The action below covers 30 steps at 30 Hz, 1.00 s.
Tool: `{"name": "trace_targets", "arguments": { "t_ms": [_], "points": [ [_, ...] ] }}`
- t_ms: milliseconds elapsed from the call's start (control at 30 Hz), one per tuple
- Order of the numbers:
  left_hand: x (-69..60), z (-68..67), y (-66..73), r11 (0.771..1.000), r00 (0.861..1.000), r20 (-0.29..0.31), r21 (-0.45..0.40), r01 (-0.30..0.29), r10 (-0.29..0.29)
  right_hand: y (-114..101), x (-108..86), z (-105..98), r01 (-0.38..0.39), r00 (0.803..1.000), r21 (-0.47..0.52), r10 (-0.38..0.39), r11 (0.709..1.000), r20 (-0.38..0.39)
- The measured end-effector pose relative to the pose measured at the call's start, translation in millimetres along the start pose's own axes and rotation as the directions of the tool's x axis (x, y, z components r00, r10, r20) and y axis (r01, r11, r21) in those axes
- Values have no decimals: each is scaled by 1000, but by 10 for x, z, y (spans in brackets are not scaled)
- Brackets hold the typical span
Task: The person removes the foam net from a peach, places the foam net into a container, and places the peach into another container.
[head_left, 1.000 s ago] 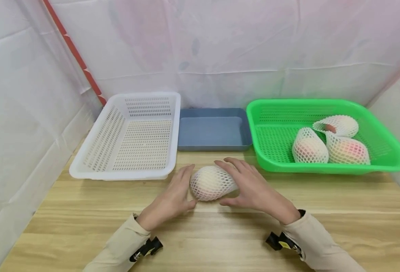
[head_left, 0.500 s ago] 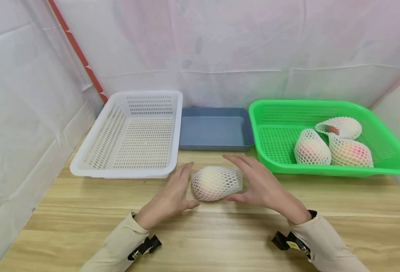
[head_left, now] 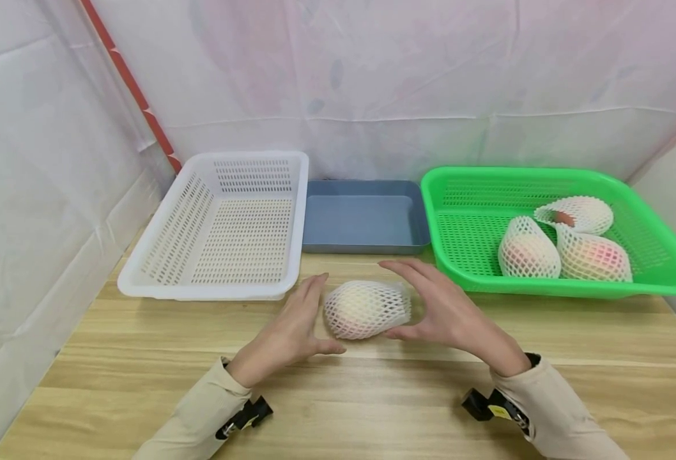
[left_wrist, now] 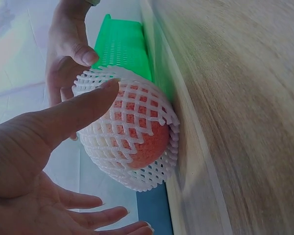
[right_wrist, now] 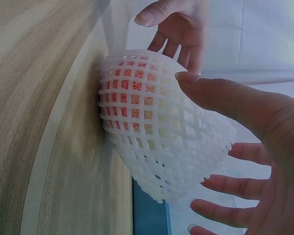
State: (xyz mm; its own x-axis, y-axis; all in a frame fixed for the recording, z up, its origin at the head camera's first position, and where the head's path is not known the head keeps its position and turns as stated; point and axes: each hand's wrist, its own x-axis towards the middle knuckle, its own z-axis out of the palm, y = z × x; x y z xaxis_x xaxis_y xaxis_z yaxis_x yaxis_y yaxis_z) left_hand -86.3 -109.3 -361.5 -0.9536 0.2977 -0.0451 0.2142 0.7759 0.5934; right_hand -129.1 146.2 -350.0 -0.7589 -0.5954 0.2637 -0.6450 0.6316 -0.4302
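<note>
A round red fruit in a white foam net [head_left: 365,310] lies on the wooden table in front of me, the net's loose end pointing right. Speckled red skin shows through the mesh and at the net's opening in the left wrist view, where the netted fruit [left_wrist: 132,122] is seen close. My left hand [head_left: 293,327] is at its left side, thumb and fingers spread. On the other side my right hand [head_left: 443,309] is spread around the net's loose end [right_wrist: 186,156]. Neither hand grips the fruit; whether a fingertip touches the net is unclear.
Behind the left hand stands a white perforated basket [head_left: 137,281]. A shallow blue-grey tray [head_left: 367,248] lies at the back middle. The green basket [head_left: 522,286] on the right contains three netted fruits [head_left: 529,252]. Pale cloth [head_left: 372,64] hangs behind.
My right hand has drawn back to the right, and more of the net's loose end shows. The left thumb has extended slightly rightward. The fruit stays in about the same place.
</note>
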Motion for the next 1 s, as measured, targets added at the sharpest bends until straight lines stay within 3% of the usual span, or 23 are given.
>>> {"name": "trace_targets", "arguments": {
  "t_ms": [1000],
  "points": [
    [2,-7,0,1000,1000,2,21,-1,1,2,7,17,-18,999,19,17,1000,40]
  ]
}}
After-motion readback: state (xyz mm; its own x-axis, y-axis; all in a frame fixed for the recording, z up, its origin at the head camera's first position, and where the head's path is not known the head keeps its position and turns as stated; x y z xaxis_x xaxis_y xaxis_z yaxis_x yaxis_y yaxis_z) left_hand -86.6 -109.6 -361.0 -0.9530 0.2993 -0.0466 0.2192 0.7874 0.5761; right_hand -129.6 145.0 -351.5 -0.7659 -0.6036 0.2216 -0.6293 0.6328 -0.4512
